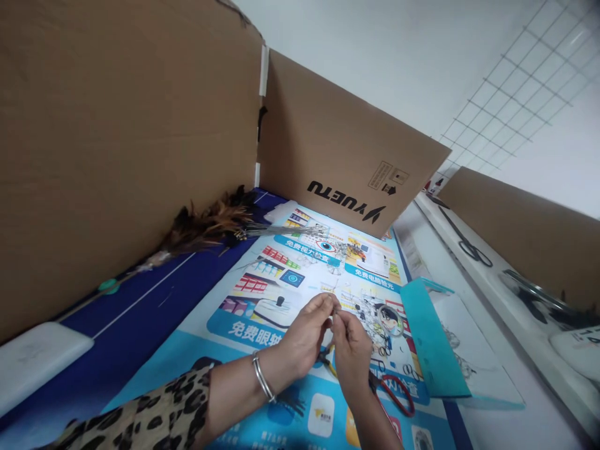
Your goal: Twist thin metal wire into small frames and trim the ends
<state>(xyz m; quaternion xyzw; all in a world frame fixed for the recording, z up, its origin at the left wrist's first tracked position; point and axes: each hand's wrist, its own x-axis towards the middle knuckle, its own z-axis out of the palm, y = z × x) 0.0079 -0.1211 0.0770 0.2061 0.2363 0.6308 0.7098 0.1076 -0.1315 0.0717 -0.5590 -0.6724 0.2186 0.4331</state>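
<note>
Tall cardboard wall (pixel 117 137) on the left & a 2nd cardboard panel (pixel 337 156) at the back fence in the table. A printed poster mat (pixel 262 294) covers most of the top, w/ blue cloth (pixel 154 312) beside it. Feather duster (pixel 210 225) lies along the foot of the wall, well apart from the hands. Teal box (pixel 422 337) sits open just to their right. Left hand (pixel 304 337), bracelet (pixel 262 378) on its wrist, & right hand (pixel 351 350) meet over the mat, thumb & forefinger tips of each pinched shut on one small piece (pixel 335 311) held btwn them, just above the mat; too tiny to say what it is. Red-handled pliers (pixel 398 394) lie just right of the right hand, w/ a scatter of metal bits (pixel 375 319) near, beyond the fingers. Risks, imo: the grip is fingertips only, so a slip could drop the piece into that scatter, where it'd be hard to pick out. Right wrist also hangs close over the pliers & could nudge them.
</note>
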